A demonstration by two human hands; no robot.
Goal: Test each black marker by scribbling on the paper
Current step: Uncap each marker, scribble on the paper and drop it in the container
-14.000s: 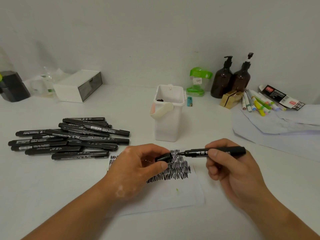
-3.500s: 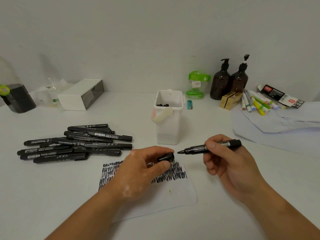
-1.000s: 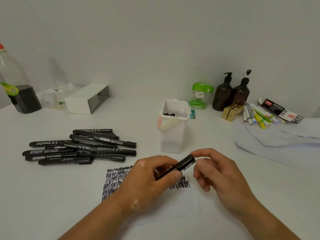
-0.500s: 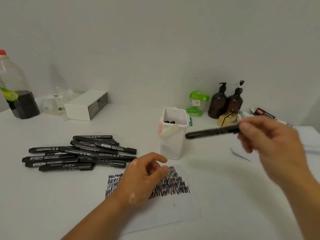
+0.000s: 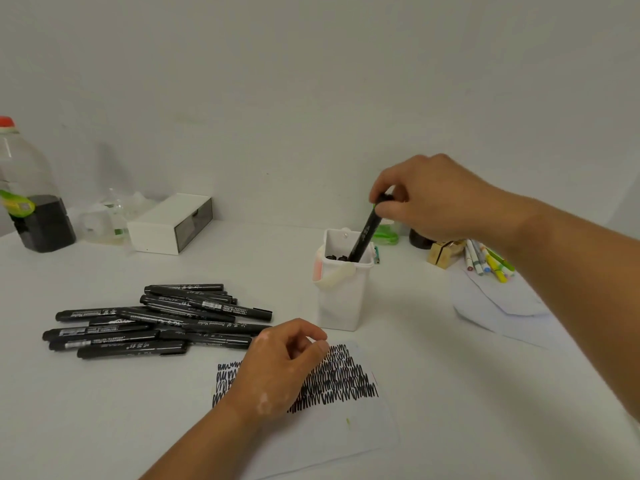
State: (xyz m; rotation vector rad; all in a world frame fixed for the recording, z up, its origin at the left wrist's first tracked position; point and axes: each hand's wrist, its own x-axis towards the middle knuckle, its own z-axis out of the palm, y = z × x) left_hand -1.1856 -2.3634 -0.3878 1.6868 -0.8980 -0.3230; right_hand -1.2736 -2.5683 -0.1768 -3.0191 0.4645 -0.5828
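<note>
The slim black plastic marker [image 5: 363, 233] is now standing tilted, its lower end already inside the tall white plastic tub [image 5: 341, 299], next to a few dark marker ends poking up in there. The right hand [image 5: 436, 199] pinches its top end with fingertips and thumb. A second ago both hands were pushing it together over the paper, and half a second ago it was up in the air, sideways. So this one looks tested, capped and on its way to the done pile, basically.

The left hand [image 5: 277, 368] rests on the white sheet of paper [image 5: 346, 431], fingers loosely curled and holding nothing as far as the view shows. It sits just beside the dense block of black scribbles [image 5: 346, 379], same spot as before.

The heap of black markers [image 5: 156, 320] lies on the white table [image 5: 104, 410] to the left of the paper and looks untouched, so plenty are still left to try. The next grab is probably from there.

Further out, a big clear bottle with dark liquid [image 5: 31, 202] and a small white drawer box [image 5: 169, 223] sit at the back left, coloured pens [image 5: 488, 261] at the right.
</note>
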